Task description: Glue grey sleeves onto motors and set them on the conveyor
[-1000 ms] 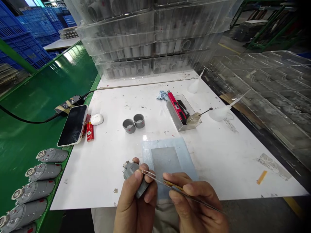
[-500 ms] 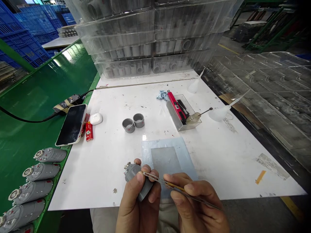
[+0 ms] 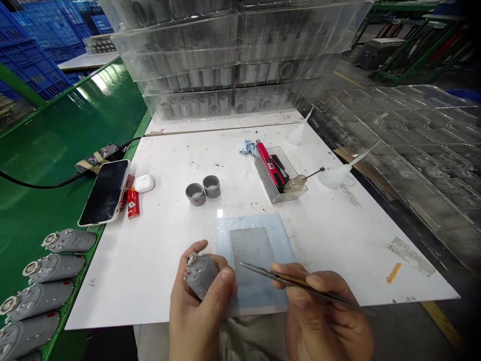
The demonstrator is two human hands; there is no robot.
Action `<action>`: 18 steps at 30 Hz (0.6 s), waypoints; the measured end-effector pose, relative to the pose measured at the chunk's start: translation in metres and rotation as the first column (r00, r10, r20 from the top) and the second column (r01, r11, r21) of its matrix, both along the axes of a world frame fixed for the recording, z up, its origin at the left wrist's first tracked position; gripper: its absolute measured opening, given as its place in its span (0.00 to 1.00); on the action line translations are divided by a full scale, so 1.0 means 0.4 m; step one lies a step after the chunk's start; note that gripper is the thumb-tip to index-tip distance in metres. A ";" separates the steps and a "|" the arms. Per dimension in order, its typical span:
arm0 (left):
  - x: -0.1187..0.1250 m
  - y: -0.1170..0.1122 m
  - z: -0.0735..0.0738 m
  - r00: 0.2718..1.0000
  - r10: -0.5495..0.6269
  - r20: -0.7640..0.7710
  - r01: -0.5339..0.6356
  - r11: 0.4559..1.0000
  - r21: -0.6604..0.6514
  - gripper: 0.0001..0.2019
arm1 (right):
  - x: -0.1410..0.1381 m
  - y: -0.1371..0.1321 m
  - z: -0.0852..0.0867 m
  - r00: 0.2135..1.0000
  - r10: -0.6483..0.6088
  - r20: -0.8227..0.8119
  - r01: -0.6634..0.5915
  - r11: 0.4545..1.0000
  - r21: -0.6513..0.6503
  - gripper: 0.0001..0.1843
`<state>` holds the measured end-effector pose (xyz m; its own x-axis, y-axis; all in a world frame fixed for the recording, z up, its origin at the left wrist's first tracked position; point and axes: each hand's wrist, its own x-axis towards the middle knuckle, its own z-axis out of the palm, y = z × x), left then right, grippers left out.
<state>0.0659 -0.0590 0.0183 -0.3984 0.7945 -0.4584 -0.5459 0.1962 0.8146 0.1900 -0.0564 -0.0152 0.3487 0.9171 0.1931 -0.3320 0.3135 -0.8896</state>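
Note:
My left hand [image 3: 205,306] is wrapped round a grey cylindrical model part [image 3: 202,276], a capsule-like piece with a pale ring on its narrow end and small red spots. Pinched in my right hand [image 3: 319,301] is a pair of tweezers [image 3: 270,274], its tips pointing left, apart from the grey part. Whether anything tiny sits at the tips I cannot tell. Beneath the tips lies a grey sheet [image 3: 252,248] on a light blue cloth [image 3: 280,235]. Two short grey rings [image 3: 195,194] stand farther back on the white table [image 3: 158,260].
Several finished-looking grey cylinders [image 3: 52,268] line the green ledge at left, near a phone [image 3: 105,193] and a white case [image 3: 145,183]. A clear box [image 3: 280,195] holds a red-handled tool. White squeeze bottles [image 3: 334,176] stand right; stacked clear trays [image 3: 188,75] fill the back.
The tweezers have drawn away to the right from the grey part. My left hand has turned the part more upright and shifted its grip, thumb now across its side.

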 end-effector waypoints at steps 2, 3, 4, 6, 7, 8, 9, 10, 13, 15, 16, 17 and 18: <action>-0.005 -0.007 -0.002 0.983 -0.033 -0.183 0.036 0.999 0.014 0.31 | 0.012 0.001 0.001 1.000 0.015 0.001 -0.014 0.998 -0.057 0.09; -0.007 -0.011 -0.003 0.976 -0.058 -0.209 0.063 0.998 0.014 0.32 | 0.016 0.002 0.001 1.000 0.029 -0.002 -0.029 0.997 -0.072 0.09; -0.008 -0.015 -0.004 0.975 -0.090 -0.204 0.093 0.996 0.008 0.31 | 0.018 0.002 0.000 0.999 0.047 -0.006 -0.047 0.996 -0.082 0.08; -0.009 -0.021 -0.007 0.974 -0.144 -0.175 0.144 0.990 -0.011 0.28 | 0.017 0.003 0.001 0.996 0.087 -0.018 -0.088 0.992 -0.087 0.08; -0.010 -0.023 -0.009 0.972 -0.165 -0.169 0.165 0.986 -0.011 0.27 | 0.015 0.004 0.002 0.994 0.110 -0.022 -0.111 0.990 -0.089 0.08; -0.011 -0.024 -0.012 0.969 -0.179 -0.171 0.182 0.983 -0.002 0.26 | 0.014 0.005 0.004 0.991 0.131 -0.024 -0.133 0.987 -0.092 0.09; -0.012 -0.024 -0.014 0.966 -0.188 -0.176 0.191 0.982 0.005 0.26 | 0.013 0.007 0.006 0.988 0.150 -0.024 -0.151 0.984 -0.096 0.09; -0.013 -0.024 -0.016 0.965 -0.191 -0.182 0.196 0.981 0.008 0.25 | 0.012 0.009 0.009 0.987 0.162 -0.019 -0.163 0.981 -0.101 0.08; -0.017 -0.023 -0.019 0.966 -0.184 -0.184 0.187 0.982 0.000 0.24 | 0.011 0.017 0.017 0.987 0.158 -0.007 -0.158 0.979 -0.133 0.08; -0.019 -0.023 -0.020 0.967 -0.175 -0.183 0.177 0.984 -0.004 0.24 | 0.010 0.024 0.021 0.988 0.153 -0.011 -0.153 0.975 -0.163 0.07; -0.020 -0.022 -0.020 0.968 -0.175 -0.178 0.177 0.984 -0.002 0.24 | 0.009 0.027 0.022 0.987 0.158 -0.016 -0.158 0.972 -0.173 0.07; -0.020 -0.022 -0.020 0.970 -0.176 -0.170 0.178 0.984 -0.002 0.24 | 0.008 0.030 0.023 0.986 0.164 -0.022 -0.166 0.970 -0.179 0.07; -0.020 -0.022 -0.020 0.971 -0.176 -0.161 0.178 0.984 0.000 0.24 | 0.007 0.032 0.023 0.985 0.171 -0.026 -0.173 0.968 -0.180 0.07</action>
<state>0.0579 -0.0677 0.0103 -0.3180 0.8652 -0.3878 -0.3658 0.2654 0.8921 0.1928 -0.0434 -0.0061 0.1835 0.9829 0.0161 -0.3759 0.0853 -0.9227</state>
